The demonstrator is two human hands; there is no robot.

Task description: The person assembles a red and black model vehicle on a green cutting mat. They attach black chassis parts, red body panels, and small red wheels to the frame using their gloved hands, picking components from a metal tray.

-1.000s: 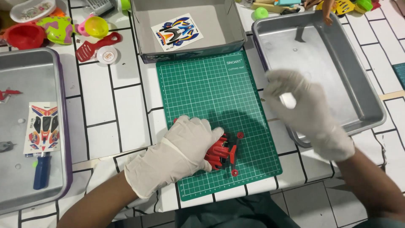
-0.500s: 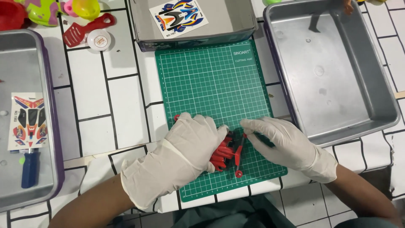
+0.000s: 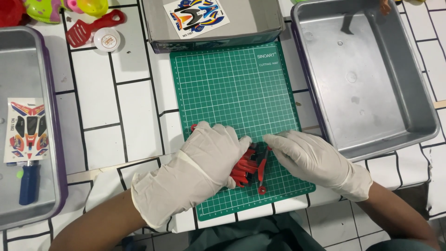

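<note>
Two gloved hands at work over one green cutting mat (image 3: 232,93), laid on a white counter (image 3: 97,102) patterned with black lines.

Left hand (image 3: 209,155): white glove, palm down, fingers curled over a red plastic model part (image 3: 244,169) and pressing it to the mat's near edge. Grasping, though the glove hides most of the piece.

Right hand (image 3: 309,155): white glove, fingertips brought to the slim red arm of the same part; it looks pinched, but the exact contact is hidden.

Red plastic model part: near the front of the mat, between both hands, ribbed, with a thin strut ending in a small ring toward the person.

Surrounding items:
- Grey metal tray (image 3: 367,79), right of the mat, nothing large in it.
- Second grey metal tray (image 3: 51,139), left, holding a sticker sheet (image 3: 27,128) and a blue-handled tool (image 3: 29,183).
- Grey box (image 3: 260,23) beyond the mat, with another sticker sheet (image 3: 195,16).
- Red toy spatula (image 3: 90,28) and a small round white lid (image 3: 107,39), far left.

Risks, as judged: the thin strut may bend or snap if the right hand pulls while the left bears down hard. The part sits close to the mat's near edge, so a slip could flick a small piece off the counter. Loose glove tips may blunt the grip.
</note>
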